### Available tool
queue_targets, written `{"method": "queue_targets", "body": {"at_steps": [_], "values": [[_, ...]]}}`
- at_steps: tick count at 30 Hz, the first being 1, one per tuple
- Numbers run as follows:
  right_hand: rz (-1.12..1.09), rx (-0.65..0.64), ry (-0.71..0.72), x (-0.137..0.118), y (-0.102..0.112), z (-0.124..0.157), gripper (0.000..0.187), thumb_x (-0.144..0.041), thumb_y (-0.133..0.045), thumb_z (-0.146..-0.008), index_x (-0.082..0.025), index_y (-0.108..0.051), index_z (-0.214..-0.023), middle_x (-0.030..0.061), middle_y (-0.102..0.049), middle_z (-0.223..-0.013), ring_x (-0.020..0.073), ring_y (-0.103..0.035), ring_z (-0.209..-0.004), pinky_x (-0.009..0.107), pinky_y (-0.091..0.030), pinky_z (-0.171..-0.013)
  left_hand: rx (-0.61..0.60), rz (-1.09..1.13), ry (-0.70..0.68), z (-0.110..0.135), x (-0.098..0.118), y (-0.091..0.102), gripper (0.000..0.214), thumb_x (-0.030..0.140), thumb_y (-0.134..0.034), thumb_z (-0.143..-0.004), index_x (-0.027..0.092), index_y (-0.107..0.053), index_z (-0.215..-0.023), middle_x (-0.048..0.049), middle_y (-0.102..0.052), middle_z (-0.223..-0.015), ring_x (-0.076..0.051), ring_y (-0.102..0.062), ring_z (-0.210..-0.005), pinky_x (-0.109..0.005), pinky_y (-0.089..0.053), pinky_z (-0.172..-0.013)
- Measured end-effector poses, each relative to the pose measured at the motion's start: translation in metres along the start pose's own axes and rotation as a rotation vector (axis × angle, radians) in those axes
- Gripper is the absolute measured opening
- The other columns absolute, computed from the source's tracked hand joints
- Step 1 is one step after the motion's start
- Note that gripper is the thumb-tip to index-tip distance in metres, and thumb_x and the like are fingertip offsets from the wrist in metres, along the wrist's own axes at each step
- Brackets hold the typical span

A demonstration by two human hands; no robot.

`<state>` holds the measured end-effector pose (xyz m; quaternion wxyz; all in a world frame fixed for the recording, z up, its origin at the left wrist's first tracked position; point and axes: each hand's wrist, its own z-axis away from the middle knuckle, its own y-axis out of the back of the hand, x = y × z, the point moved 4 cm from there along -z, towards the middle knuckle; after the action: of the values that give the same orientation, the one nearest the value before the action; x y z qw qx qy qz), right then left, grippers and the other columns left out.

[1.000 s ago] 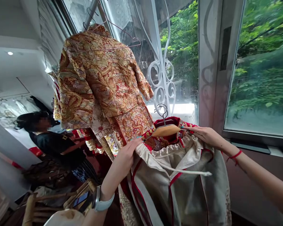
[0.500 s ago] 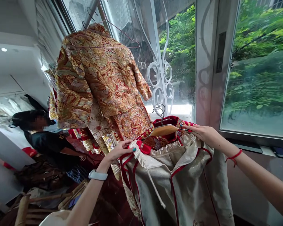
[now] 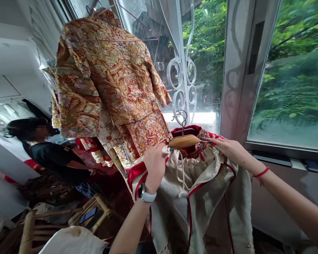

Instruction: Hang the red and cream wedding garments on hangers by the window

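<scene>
Pale garment: a cream satin piece (image 3: 204,201) hangs below and between the two hands, its front creased and falling in loose folds.
Red piping: thin lines (image 3: 190,218) run down the cloth, one from below the gap between the hands, others nearer each hand.
Gathered waist: the ruched band (image 3: 196,164) stretches from one hand to the other.
Cord: a cream drawstring (image 3: 182,173) dangles just right of the left hand.
Left grip: the left hand (image 3: 155,165), a pale-strapped watch (image 3: 148,197) on its wrist, pinches the bunched waist edge.
Right grip: the right hand (image 3: 229,150) lays its fingers along the band near the hanger's end; its thumb is hidden, so I cannot tell whether it pinches.
Wooden hanger: a tan one (image 3: 184,141) sits between the fingertips of both hands, metal hook up.
Red collar: gold-trimmed red cloth (image 3: 196,128) shows just beyond that hanger, partly covered by it.
Brocade jacket: gold and red (image 3: 122,70), it hangs above and beyond the left hand, blocking much of the view behind.
Window: panes (image 3: 294,88) rise above the right hand; white scrollwork (image 3: 184,70) stands beyond the hanger.
Person: someone in a dark top (image 3: 53,155) is well left of the left hand.
Bamboo chair: it (image 3: 30,225) stands lower left of that hand.
</scene>
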<state>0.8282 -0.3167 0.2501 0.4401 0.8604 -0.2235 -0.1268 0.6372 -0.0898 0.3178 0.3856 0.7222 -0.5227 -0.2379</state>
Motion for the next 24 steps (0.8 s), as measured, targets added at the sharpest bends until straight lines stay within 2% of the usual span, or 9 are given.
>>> {"method": "queue_targets", "body": {"at_steps": [3, 7, 9, 11, 13, 16, 18, 21, 24], "values": [[-0.14, -0.048, -0.026, -0.002, 0.005, -0.004, 0.046, -0.029, -0.035, -0.097, -0.033, -0.047, -0.142, 0.0062, -0.069, -0.121, 0.0251, -0.069, -0.09, 0.033, -0.054, -0.067, -0.021, 0.013, -0.107, -0.002, -0.004, -0.002, 0.022, 0.024, -0.054, -0.089, 0.019, -0.062, -0.11, -0.0093, -0.07, -0.107, -0.025, -0.062, -0.098, -0.033, -0.043, -0.083], [-0.388, -0.051, -0.092, -0.002, 0.018, -0.006, 0.056, -0.022, -0.046, -0.085, -0.027, -0.043, -0.14, 0.0054, -0.07, -0.111, 0.0217, -0.066, -0.088, 0.032, -0.052, -0.074, -0.083, -0.045, -0.235, -0.007, -0.013, -0.004, 0.034, 0.045, -0.048, -0.093, 0.019, -0.062, -0.111, -0.0093, -0.07, -0.102, -0.025, -0.063, -0.094, -0.031, -0.044, -0.077], [-0.344, 0.042, -0.171, 0.001, 0.03, -0.002, 0.051, -0.024, -0.053, -0.076, -0.021, -0.052, -0.126, 0.0079, -0.068, -0.105, 0.023, -0.062, -0.087, 0.033, -0.05, -0.075, -0.078, -0.105, -0.215, -0.011, -0.016, -0.005, 0.031, 0.039, -0.04, -0.096, 0.02, -0.063, -0.105, -0.0087, -0.07, -0.098, -0.023, -0.064, -0.09, -0.029, -0.042, -0.072], [-0.216, 0.091, -0.289, 0.006, 0.041, 0.004, 0.03, -0.029, -0.058, -0.072, -0.019, -0.058, -0.1, 0.0087, -0.066, -0.092, 0.0243, -0.059, -0.082, 0.033, -0.047, -0.07, -0.092, -0.15, -0.196, -0.014, -0.016, -0.008, 0.031, 0.034, -0.037, -0.097, 0.02, -0.064, -0.1, -0.0084, -0.07, -0.095, -0.022, -0.064, -0.086, -0.028, -0.04, -0.067], [-0.204, -0.008, -0.397, 0.012, 0.047, 0.008, 0.012, -0.033, -0.055, -0.074, -0.021, -0.052, -0.077, 0.0047, -0.06, -0.072, 0.0207, -0.055, -0.067, 0.03, -0.041, -0.059, -0.121, -0.175, -0.198, -0.016, -0.015, -0.011, 0.03, 0.032, -0.036, -0.097, 0.02, -0.064, -0.098, -0.0084, -0.07, -0.091, -0.022, -0.064, -0.084, -0.028, -0.038, -0.064], [-0.509, -0.24, -0.467, 0.02, 0.051, 0.008, 0.022, -0.035, -0.047, -0.079, -0.022, -0.042, -0.063, -0.0001, -0.051, -0.057, 0.0141, -0.047, -0.051, 0.026, -0.033, -0.049, -0.164, -0.196, -0.213, -0.018, -0.014, -0.014, 0.029, 0.031, -0.036, -0.097, 0.021, -0.063, -0.098, -0.0087, -0.07, -0.092, -0.023, -0.065, -0.08, -0.029, -0.035, -0.059], [-0.717, -0.279, -0.536, 0.026, 0.056, 0.001, 0.026, -0.038, -0.049, -0.079, -0.022, -0.041, -0.059, -0.0022, -0.046, -0.052, 0.0112, -0.042, -0.045, 0.025, -0.03, -0.045, -0.2, -0.21, -0.229, -0.02, -0.014, -0.015, 0.027, 0.03, -0.035, -0.097, 0.021, -0.061, -0.096, -0.0085, -0.07, -0.091, -0.023, -0.066, -0.077, -0.029, -0.033, -0.058], [-0.808, -0.149, -0.648, 0.027, 0.068, -0.02, 0.027, -0.034, -0.051, -0.077, -0.021, -0.041, -0.055, -0.0049, -0.038, -0.047, 0.0083, -0.035, -0.043, 0.024, -0.025, -0.044, -0.274, -0.224, -0.251, -0.022, -0.011, -0.015, 0.024, 0.026, -0.036, -0.096, 0.021, -0.059, -0.094, -0.0078, -0.07, -0.087, -0.023, -0.067, -0.077, -0.029, -0.032, -0.057], [-0.685, -0.011, -0.576, 0.003, 0.081, -0.047, 0.028, -0.022, -0.049, -0.076, -0.02, -0.038, -0.05, -0.0041, -0.037, -0.047, 0.0084, -0.035, -0.046, 0.025, -0.024, -0.047, -0.338, -0.225, -0.251, -0.023, -0.006, -0.014, 0.023, 0.024, -0.036, -0.095, 0.02, -0.059, -0.095, -0.0082, -0.071, -0.087, -0.023, -0.068, -0.078, -0.028, -0.032, -0.056]]}}
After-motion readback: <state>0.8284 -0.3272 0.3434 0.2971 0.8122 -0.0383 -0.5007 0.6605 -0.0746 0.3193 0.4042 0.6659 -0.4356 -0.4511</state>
